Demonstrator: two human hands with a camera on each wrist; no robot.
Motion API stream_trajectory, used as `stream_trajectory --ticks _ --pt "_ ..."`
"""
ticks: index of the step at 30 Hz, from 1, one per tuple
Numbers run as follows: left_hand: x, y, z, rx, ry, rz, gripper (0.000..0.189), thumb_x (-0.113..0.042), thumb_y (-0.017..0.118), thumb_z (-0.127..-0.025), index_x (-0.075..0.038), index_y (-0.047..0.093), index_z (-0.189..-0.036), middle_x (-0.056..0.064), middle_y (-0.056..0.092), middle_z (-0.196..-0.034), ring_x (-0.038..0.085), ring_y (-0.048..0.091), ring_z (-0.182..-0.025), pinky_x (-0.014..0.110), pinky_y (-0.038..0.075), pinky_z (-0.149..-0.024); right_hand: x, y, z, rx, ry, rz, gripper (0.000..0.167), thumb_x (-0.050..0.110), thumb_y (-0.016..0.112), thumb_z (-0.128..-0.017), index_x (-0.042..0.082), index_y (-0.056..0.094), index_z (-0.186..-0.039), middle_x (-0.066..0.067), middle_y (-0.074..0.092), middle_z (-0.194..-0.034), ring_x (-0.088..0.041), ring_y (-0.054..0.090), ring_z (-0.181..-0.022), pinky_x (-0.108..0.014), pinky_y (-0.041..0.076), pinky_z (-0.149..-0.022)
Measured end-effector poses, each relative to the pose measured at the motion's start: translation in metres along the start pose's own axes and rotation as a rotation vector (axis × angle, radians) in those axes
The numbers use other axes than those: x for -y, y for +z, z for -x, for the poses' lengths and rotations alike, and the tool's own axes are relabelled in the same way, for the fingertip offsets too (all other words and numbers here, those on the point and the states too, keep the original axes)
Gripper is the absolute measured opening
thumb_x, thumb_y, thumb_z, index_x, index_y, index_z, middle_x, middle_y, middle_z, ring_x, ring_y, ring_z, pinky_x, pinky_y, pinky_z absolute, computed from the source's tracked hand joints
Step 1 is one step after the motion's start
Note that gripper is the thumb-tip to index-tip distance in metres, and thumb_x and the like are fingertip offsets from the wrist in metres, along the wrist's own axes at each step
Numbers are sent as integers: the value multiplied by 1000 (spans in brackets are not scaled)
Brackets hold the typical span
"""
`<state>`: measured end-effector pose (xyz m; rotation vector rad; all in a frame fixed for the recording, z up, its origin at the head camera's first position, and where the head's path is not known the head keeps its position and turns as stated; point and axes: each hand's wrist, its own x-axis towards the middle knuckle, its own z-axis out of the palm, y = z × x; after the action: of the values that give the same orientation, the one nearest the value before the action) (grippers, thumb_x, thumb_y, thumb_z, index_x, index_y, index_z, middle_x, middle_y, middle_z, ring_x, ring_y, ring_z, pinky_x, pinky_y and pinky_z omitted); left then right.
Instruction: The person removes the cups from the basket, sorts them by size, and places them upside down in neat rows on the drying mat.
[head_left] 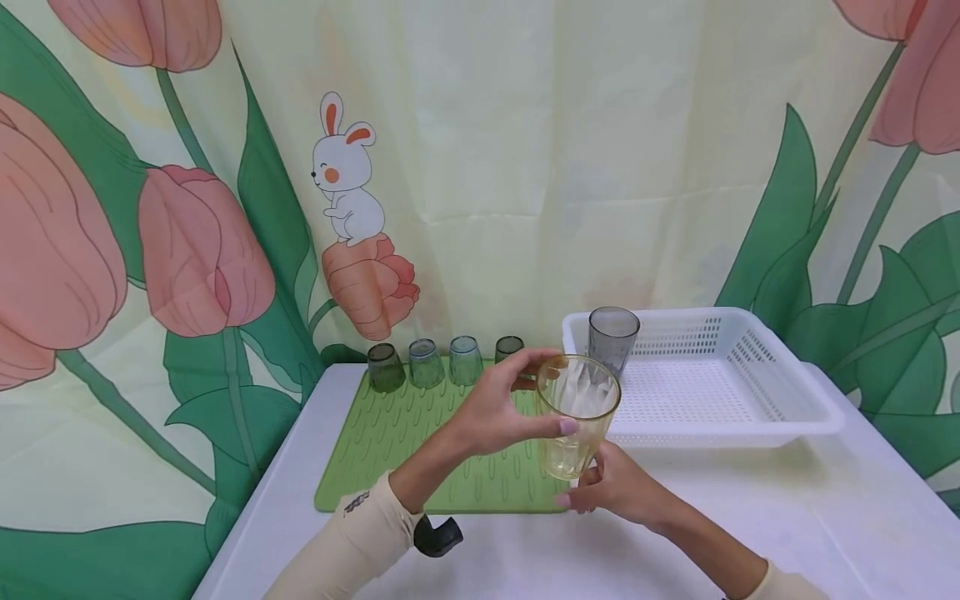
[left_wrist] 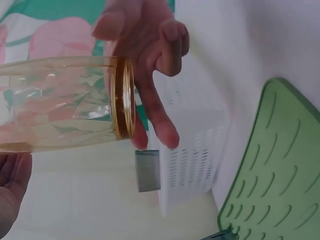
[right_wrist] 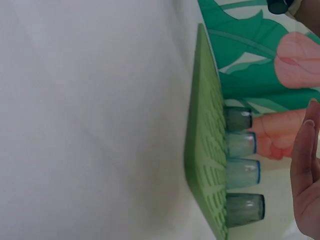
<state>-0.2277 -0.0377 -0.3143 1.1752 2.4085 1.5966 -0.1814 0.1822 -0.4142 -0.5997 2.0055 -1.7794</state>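
Note:
My left hand point(head_left: 498, 408) holds a clear yellow drinking glass point(head_left: 558, 442) near its rim, thumb on the near side and fingers round the far side. The glass is upright, above the right front part of the green mat point(head_left: 465, 492). Its thick amber base point(left_wrist: 122, 97) faces the table in the left wrist view. My right hand point(head_left: 618, 492) is beside that base, index finger point(left_wrist: 160, 117) extended and other fingers loosely bent. In the right wrist view, part of my right hand point(right_wrist: 306, 190) shows at the right edge, without the glass.
Several small tinted glasses point(head_left: 425, 364) stand in a row along the mat's back edge. At right is a white perforated basket point(head_left: 720, 429); a grey glass point(head_left: 613, 333) rises at its left end. A tulip-print curtain point(head_left: 487, 167) hangs behind the white table point(head_left: 750, 500).

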Motion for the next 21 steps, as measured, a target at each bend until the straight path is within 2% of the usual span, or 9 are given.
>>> stream_trajectory --ticks 4,7,10,14,16,18,21 --pt "0 1 2 -11 1 10 71 -22 86 -77 -14 53 -139 1 63 -128 15 61 -112 27 51 -97 -7 6 -3 -13 -25 -10 50 9 73 -87 -2 53 -131 -6 71 -93 -11 63 -69 -27 54 -62" --pt "-1 1 5 -18 -2 21 74 -22 85 -77 -14 51 -141 1 62 -130 17 61 -114 28 52 -97 -10 8 -4 -42 -60 -9 44 8 71 -88 -3 54 -127 -6 69 -90 -12 64 -68 -29 55 -61" --pt "0 1 7 -27 -11 34 80 -22 85 -78 -12 45 -146 4 60 -134 23 61 -117 28 51 -98 -12 8 -2 -69 -73 -5 43 8 70 -89 -5 53 -127 -3 70 -90 -13 66 -68 -32 56 -62" --pt "2 -3 12 -46 -25 71 88 -18 85 -79 -17 36 -151 2 59 -137 24 59 -122 30 51 -99 -12 4 3 -96 -59 -27 49 6 70 -90 -8 46 -131 -2 71 -93 -16 69 -70 -33 57 -64" --pt "3 -5 15 -49 -28 84 90 -25 86 -80 -21 33 -152 -1 59 -137 20 58 -124 31 51 -98 -11 0 6 -112 -57 -44 52 4 70 -89 -8 43 -132 -1 70 -94 -17 70 -70 -34 58 -64" --pt "5 -9 18 -47 -22 95 91 -39 85 -80 -23 32 -152 -1 58 -138 18 58 -125 32 52 -97 -9 -5 10 -129 -60 -59 53 2 70 -89 -7 42 -133 -1 69 -95 -17 70 -70 -34 58 -64" --pt "9 -13 22 -35 -15 98 93 -54 80 -79 -26 30 -152 -1 57 -139 13 57 -125 34 52 -97 -8 -14 15 -157 -92 -70 52 0 69 -89 4 47 -135 -1 67 -97 -17 70 -69 -34 58 -63"
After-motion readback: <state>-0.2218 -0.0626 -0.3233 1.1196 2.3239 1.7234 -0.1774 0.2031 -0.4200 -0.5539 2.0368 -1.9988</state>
